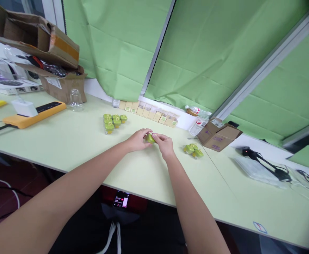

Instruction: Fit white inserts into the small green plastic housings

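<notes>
Between my two hands, just above the pale tabletop (133, 169), is a small container with a green lid (150, 138). My left hand (139, 140) grips it from the left side, thumb and fingers around it. From the right, my right hand (164, 144) pinches the lid's edge with thumb and fingertips. To the left stands a cluster of several similar green-lidded containers (109, 126) with clear, yellowish bodies. A smaller group of green-lidded containers (193, 150) sits to the right of my right hand.
Along the wall runs a row of small beige boxes (149, 112). An open carton (219, 135) and plastic bottles (196, 112) stand back right. At left are an orange power strip (38, 114), a clear jar (75, 100) and stacked cardboard boxes (64, 86). A phone (121, 199) lies below the table edge.
</notes>
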Demonstrator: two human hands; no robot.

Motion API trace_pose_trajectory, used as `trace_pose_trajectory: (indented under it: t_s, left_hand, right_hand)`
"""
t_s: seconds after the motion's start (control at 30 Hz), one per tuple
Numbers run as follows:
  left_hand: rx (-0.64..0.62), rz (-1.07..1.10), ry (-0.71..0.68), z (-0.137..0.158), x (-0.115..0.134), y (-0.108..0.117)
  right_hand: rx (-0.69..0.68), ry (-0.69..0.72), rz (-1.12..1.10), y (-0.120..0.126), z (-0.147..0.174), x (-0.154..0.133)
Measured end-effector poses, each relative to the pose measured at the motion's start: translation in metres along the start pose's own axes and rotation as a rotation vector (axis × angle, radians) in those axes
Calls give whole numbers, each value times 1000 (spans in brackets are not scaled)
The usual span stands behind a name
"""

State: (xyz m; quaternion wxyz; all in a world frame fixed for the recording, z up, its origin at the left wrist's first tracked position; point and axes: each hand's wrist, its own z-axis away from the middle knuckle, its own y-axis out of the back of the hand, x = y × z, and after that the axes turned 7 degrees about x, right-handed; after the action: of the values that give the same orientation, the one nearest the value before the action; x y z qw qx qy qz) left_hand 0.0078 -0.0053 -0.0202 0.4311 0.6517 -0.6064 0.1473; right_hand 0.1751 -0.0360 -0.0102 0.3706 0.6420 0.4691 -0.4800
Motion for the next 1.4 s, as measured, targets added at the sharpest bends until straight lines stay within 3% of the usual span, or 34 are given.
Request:
trace_pose_trajectory:
  t_s: [0.1,0.2,0.3,0.47,0.63,0.77,0.93,1.17,1.4]
  left_hand:
    - [-10,-21,5,0,0,3]
    - [-28,-86,11,1,-7,7]
    - [26,-180,55,0,-19,12]
    - [107,-360,158,-4,-34,18]
    - [130,-487,243,-5,-33,23]
    - [187,-440,20,-3,-12,24]
    - [-6,-181,-224,3,18,15]
    - [20,-137,-210,7,18,8]
    - [-58,-112,-179,7,22,7]
  right_hand:
    - [44,-55,-71,1,-1,-4]
    - [190,-98,-197,10,-4,-8]
    - [242,-180,-349,21,-10,-6]
    - [168,-333,-408,25,-16,3]
    - [48,-421,-437,24,-13,-6]
    - [-109,-347,-358,22,-4,-14]
    - [-222,-379,-295,12,6,-15]
    - [-320,-452,-278,7,9,-13]
    - [-356,-434,-184,4,11,-15]
